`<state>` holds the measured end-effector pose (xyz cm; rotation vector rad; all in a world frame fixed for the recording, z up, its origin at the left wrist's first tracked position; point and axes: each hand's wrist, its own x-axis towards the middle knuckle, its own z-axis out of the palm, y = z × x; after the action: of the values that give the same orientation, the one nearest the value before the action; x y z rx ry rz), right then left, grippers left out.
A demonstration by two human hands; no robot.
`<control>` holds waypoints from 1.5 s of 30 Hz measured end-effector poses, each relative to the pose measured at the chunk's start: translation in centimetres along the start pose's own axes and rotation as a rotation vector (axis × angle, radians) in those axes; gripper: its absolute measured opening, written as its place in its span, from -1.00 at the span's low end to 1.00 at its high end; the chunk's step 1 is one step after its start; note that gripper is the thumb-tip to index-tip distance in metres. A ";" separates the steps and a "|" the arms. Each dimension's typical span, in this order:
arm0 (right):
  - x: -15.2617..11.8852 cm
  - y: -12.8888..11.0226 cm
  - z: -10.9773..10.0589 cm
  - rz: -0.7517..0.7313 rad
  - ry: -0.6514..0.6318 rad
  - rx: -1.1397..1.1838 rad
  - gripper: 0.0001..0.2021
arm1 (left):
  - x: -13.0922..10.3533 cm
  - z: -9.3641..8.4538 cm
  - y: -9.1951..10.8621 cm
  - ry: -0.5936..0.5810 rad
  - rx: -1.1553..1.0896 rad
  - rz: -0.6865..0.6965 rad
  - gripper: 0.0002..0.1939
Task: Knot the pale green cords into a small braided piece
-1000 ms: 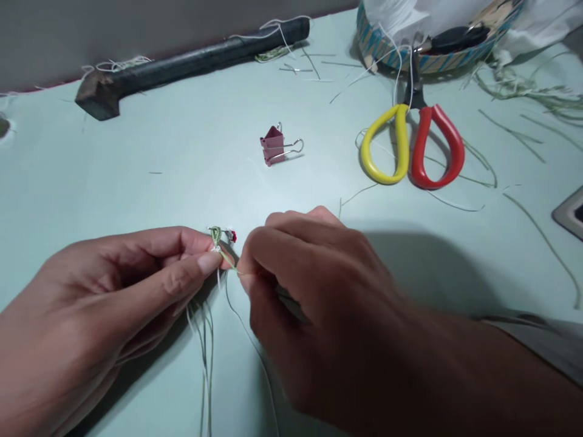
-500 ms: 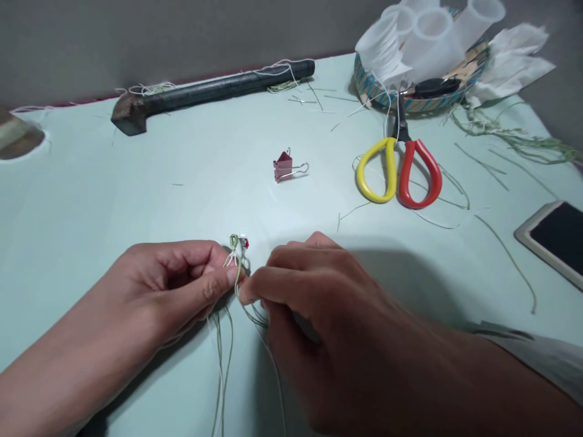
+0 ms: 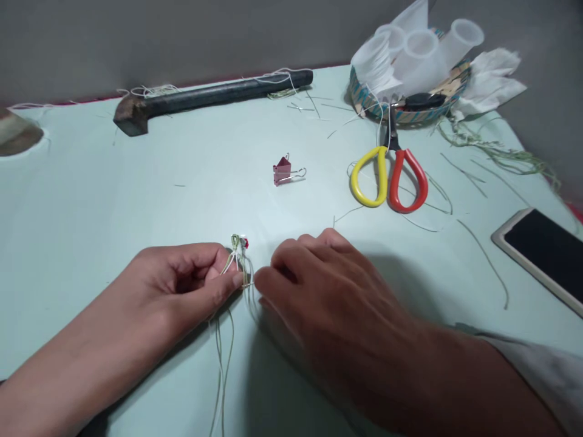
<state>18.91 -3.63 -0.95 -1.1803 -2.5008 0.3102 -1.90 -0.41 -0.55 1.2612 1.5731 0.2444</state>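
Between thumb and fingers my left hand (image 3: 182,291) pinches a small bundle of green and white threads (image 3: 235,246), whose looped top sticks out above the fingertips. A small red and white piece (image 3: 245,243) shows beside the loops. Loose thread ends (image 3: 224,370) hang below my left hand over the table. Just to the right, my right hand (image 3: 328,303) is closed, its fingertips pinching a thread that runs across from the bundle. The tips of its lower fingers are hidden.
A pink binder clip (image 3: 282,172) lies mid-table. Behind are a hammer (image 3: 204,95) and a basket (image 3: 364,100) of plastic tubes. Scissors (image 3: 409,182) with yellow and red handles rest against the basket. A phone (image 3: 546,255) lies at the right, among thread scraps (image 3: 487,258).
My right hand has moved slightly right and away from my left fingertips, drawing the thread sideways. The view has shifted a little, so the objects on the right appear further left.
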 end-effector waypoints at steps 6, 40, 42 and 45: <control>0.6 -0.1 0.2 0.007 0.027 -0.226 -0.72 | -0.5 0.7 1.3 -0.089 0.001 0.002 -0.51; -0.1 3.4 -6.0 0.346 0.284 1.162 -0.83 | -0.7 0.7 0.9 -0.048 -0.005 0.222 -0.57; 1.2 2.1 -4.2 0.269 0.169 0.951 -0.86 | -0.9 0.6 1.0 -0.051 -0.012 0.221 -0.60; 1.8 0.6 -1.2 0.093 0.124 0.540 -0.87 | -1.0 0.5 1.0 -0.073 -0.030 0.227 -0.64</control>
<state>18.79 -1.84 0.34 -1.0468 -2.0657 0.8462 -1.02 -1.02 0.46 1.4101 1.3598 0.3597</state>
